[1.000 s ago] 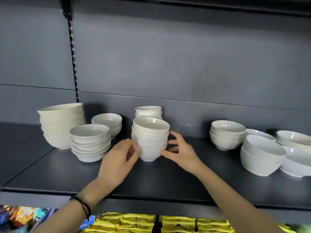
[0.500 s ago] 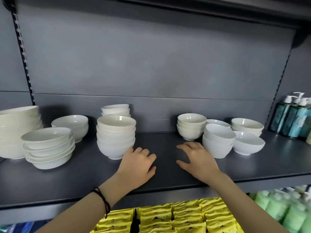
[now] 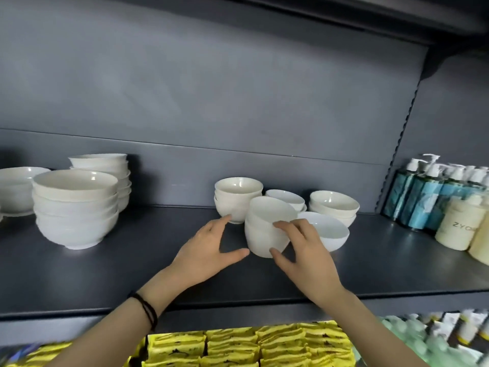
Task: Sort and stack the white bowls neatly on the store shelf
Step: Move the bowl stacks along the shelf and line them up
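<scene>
Store shelf [image 3: 127, 263], dark grey, holding white bowls in several groups.

Item in hand: tilted two-bowl stack [image 3: 264, 229], white, near the middle of the shelf and leaning to the right. We log the right hand [image 3: 307, 252] gripping it, with fingers [image 3: 284, 225] curled over its near side and the thumb under its lower edge. The left hand [image 3: 206, 250] lies spread just to its left, fingers apart and holding nothing; the thumb tip points at the stack's base, and we cannot tell whether it touches. A black wristband [image 3: 148, 311] is on the left wrist.

Around it we count:
- cream bowl stack [image 3: 238, 200], just behind, near the left forefinger;
- single white bowl [image 3: 330, 233], just beside the right hand;
- small white bowl [image 3: 287, 198], behind;
- low bowl stack [image 3: 334, 207], at the back right.

Left end of the shelf: tall front stack [image 3: 75, 207], upright; rear stack [image 3: 108, 173] behind it; wide bowl [image 3: 18, 186] at the edge of view.

Right end: teal pump bottles [image 3: 415, 200] and a cream bottle [image 3: 457, 226] lettered "ZYO".

Shelf below: yellow packets [image 3: 230, 345] in rows, and pale green bottles [image 3: 397, 329], blurred.
</scene>
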### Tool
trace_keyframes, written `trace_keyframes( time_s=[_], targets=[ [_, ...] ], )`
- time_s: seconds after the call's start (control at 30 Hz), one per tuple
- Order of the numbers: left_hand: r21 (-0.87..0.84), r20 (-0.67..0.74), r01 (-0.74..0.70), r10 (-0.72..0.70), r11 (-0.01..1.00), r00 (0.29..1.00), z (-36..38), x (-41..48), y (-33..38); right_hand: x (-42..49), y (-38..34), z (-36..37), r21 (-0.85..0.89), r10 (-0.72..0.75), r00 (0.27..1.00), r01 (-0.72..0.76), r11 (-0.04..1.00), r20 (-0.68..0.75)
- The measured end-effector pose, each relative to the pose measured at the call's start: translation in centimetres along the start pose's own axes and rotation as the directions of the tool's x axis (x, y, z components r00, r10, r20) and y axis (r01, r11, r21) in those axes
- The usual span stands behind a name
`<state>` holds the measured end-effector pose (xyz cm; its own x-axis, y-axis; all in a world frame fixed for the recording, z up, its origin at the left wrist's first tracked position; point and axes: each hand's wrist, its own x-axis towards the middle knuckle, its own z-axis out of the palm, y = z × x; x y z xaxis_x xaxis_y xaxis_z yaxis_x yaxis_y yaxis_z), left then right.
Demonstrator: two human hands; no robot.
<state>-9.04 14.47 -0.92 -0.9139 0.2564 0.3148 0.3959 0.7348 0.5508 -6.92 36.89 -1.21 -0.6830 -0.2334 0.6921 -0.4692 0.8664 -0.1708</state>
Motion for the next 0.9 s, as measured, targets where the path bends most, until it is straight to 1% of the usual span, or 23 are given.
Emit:
trace_keyframes(
  time_s=[0.03, 0.07, 0.1, 0.2, 0.3, 0.37, 0.43, 0.47, 0.57, 0.63, 0.7, 0.8, 0.9],
  targets=[
    [-0.192, 0.016, 0.038, -0.036, 0.981, 0.999, 0.6, 0.3, 0.5, -0.1, 0.7, -0.1, 0.072, 0.037, 0.999, -0.037, 0.997, 0.001],
    [-0.332, 0.013, 0.060, -0.059, 0.941, 0.998, 1.2, 0.7, 1.0, -0.1, 1.3, -0.1, 0.136, 0.073, 0.997, -0.074, 0.988, 0.015],
    [-0.426, 0.000, 0.074, -0.082, 0.902, 0.997, 1.7, 1.1, 1.5, -0.1, 1.9, 0.0, 0.185, 0.098, 0.995, -0.103, 0.977, 0.033],
    [-0.591, -0.055, 0.071, -0.128, 0.803, 0.990, 2.9, 2.3, 3.4, -0.1, 3.2, 0.6, 0.324, 0.173, 0.979, -0.200, 0.925, 0.109],
    [-0.687, -0.034, 0.083, -0.147, 0.722, 0.989, 3.3, 3.1, 4.2, 0.2, 3.2, 1.7, 0.544, 0.226, 0.951, -0.307, 0.781, 0.211],
    [-0.714, 0.011, 0.099, -0.130, 0.693, 0.991, 3.9, 3.4, 4.3, 0.3, 3.5, 2.2, 0.613, 0.231, 0.945, -0.326, 0.720, 0.232],
    [-0.719, 0.052, 0.108, -0.102, 0.686, 0.993, 4.4, 3.4, 4.2, 0.4, 3.7, 2.4, 0.625, 0.228, 0.944, -0.329, 0.708, 0.238],
    [-0.711, 0.050, 0.102, -0.095, 0.696, 0.994, 4.5, 3.4, 4.0, 0.4, 3.7, 2.5, 0.630, 0.226, 0.944, -0.328, 0.704, 0.239],
    [-0.678, -0.021, 0.073, -0.118, 0.731, 0.993, 4.3, 3.6, 3.8, 0.5, 3.5, 2.5, 0.642, 0.195, 0.951, -0.305, 0.703, 0.239],
    [-0.665, -0.060, 0.070, -0.146, 0.743, 0.988, 4.0, 3.5, 3.7, 0.7, 3.0, 2.4, 0.668, 0.138, 0.958, -0.276, 0.691, 0.253],
    [-0.630, -0.072, 0.099, -0.185, 0.770, 0.980, 3.5, 3.2, 3.2, 0.9, 2.4, 2.5, 0.704, 0.096, 0.956, -0.270, 0.657, 0.278],
    [-0.565, -0.063, 0.170, -0.248, 0.807, 0.967, 2.4, 2.5, 2.6, 1.3, 1.7, 2.9, 0.735, 0.080, 0.946, -0.296, 0.610, 0.314],
    [-0.544, -0.078, 0.183, -0.267, 0.819, 0.961, 1.4, 1.9, 1.7, 1.8, 1.0, 3.4, 0.744, 0.061, 0.942, -0.301, 0.597, 0.331]
  ],
)
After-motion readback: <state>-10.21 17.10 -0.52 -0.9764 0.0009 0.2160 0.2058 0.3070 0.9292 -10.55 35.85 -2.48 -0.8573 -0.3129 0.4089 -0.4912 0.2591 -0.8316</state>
